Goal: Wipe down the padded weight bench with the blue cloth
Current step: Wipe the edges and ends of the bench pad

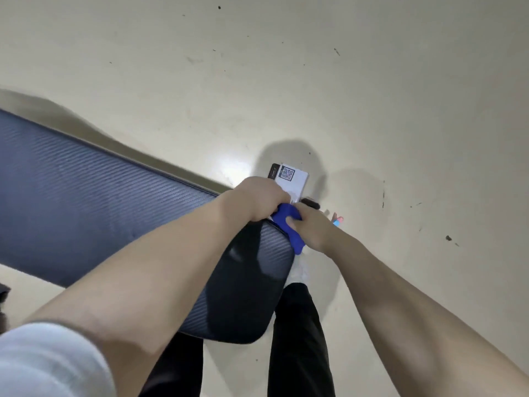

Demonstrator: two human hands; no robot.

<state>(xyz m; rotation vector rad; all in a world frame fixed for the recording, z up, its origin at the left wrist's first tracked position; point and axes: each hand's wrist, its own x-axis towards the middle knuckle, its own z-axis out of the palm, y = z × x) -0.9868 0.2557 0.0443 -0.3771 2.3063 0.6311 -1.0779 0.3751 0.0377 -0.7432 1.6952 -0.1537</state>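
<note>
The padded weight bench [86,207] is dark with a ribbed cover and runs from the left edge to a rounded end [257,282] near the middle. The blue cloth [289,224] is bunched at that end's upper corner. My left hand [257,199] closes over the cloth from above. My right hand [310,227] grips the cloth's right side, its thumb pressed into the fabric. Much of the cloth is hidden under both hands.
A white card with a QR code [292,179] sticks out beyond my left hand. The floor [372,96] is pale and speckled with dark marks. My legs in black trousers [300,339] stand below the bench end. A small pink and blue object [337,220] shows past my right hand.
</note>
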